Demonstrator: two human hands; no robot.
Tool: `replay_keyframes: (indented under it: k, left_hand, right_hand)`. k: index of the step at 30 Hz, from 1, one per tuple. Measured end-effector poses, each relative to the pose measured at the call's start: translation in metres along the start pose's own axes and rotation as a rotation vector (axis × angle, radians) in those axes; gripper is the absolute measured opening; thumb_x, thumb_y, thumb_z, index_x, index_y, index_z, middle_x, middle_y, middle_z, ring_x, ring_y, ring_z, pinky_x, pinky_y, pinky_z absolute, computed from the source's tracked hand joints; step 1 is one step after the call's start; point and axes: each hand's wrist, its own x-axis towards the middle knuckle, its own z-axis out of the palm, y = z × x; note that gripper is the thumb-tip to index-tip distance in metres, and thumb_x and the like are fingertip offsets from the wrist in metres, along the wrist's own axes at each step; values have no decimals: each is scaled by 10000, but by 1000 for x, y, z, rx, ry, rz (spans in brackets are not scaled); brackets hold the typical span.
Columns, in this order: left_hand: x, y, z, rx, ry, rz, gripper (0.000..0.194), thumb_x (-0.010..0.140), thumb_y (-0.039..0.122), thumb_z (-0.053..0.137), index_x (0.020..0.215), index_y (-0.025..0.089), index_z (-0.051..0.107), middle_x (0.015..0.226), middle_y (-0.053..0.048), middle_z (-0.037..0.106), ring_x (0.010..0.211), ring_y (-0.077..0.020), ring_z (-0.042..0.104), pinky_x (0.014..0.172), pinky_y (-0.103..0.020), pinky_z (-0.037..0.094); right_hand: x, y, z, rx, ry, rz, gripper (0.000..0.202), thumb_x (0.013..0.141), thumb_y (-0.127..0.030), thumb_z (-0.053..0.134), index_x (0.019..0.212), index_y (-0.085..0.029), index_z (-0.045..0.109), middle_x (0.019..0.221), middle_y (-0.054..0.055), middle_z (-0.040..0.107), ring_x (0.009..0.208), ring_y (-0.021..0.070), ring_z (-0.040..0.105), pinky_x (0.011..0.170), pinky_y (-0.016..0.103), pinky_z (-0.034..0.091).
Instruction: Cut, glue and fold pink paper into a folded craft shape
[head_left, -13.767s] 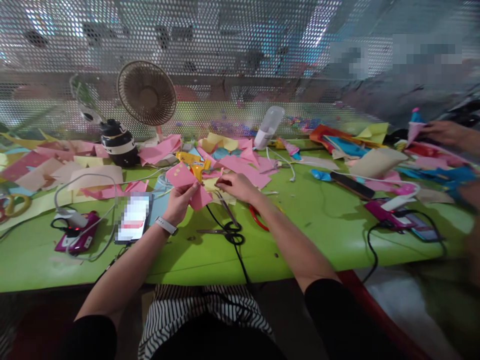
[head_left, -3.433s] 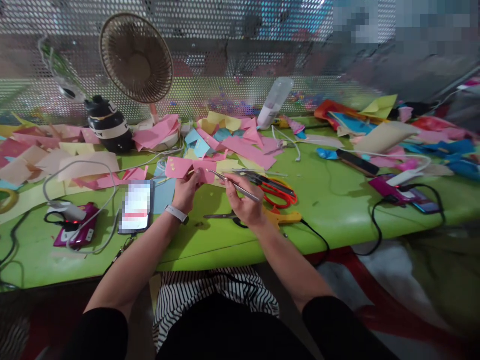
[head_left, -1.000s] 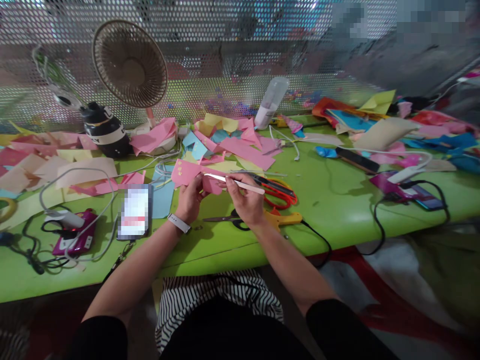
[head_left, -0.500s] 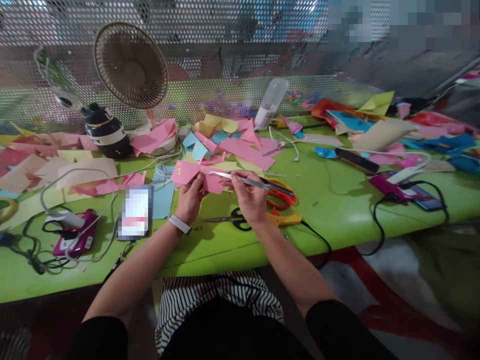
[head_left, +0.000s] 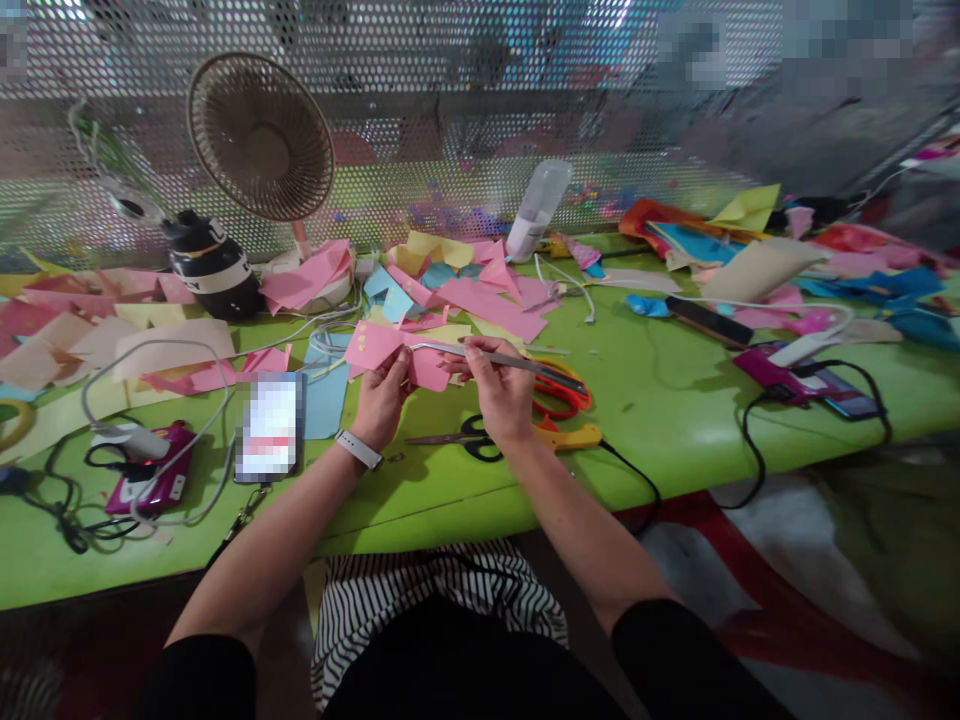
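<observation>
My left hand (head_left: 382,395), with a pale band at its wrist, pinches a piece of pink paper (head_left: 371,345) bearing small yellow marks. Closed around long metal tweezers (head_left: 510,360), my right hand (head_left: 501,395) holds them nearly level. Their thin tip meets the paper just beside my left thumb. What lies exactly at the tip is too small to make out. Beneath my right hand are dark-handled scissors (head_left: 439,439) and a yellow-handled tool (head_left: 574,438) with a black cord. Orange-red loops (head_left: 566,392) lie past the right hand.
Coloured paper scraps (head_left: 495,305) cover the back of the green table (head_left: 645,440). A phone (head_left: 268,430) and a purple power bank (head_left: 169,470) with cables lie left. Behind stand a fan (head_left: 259,140), a black bottle (head_left: 214,265) and a clear bottle (head_left: 538,210). More devices (head_left: 810,378) sit right.
The tweezers have turned slightly in my right hand, so their side looks thinner and darker. Both hands stay almost in place, and the pink paper has shifted very little.
</observation>
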Motion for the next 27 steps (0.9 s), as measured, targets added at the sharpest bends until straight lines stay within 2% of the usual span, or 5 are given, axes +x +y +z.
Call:
replay_keyframes:
  k: [10,18,27]
  left_hand:
    - [1,0,-1,83,-1,7,377,680,500,799,832,188,651,722,30,574,625,-73,499,598,-192,445]
    - [0,2,-2,124,-35,27,418,667,541,795,819,177,658,703,23,584,607,-80,491,612,-213,470]
    - [-1,4,-2,158,-61,41,395,686,531,780,773,169,648,686,29,576,623,-91,503,630,-227,481]
  right_hand:
    - [-3,-3,1,-38,-31,-3,309,873,-476,648,1002,-198,603,739,7,735,681,165,749,567,234,569]
    - [-3,-6,1,-46,15,-12,297,854,-469,671,954,-195,616,733,16,735,655,169,744,550,238,565]
    - [0,-5,-1,-45,-18,-4,290,864,-457,661,980,-196,614,707,8,734,631,163,740,540,230,554]
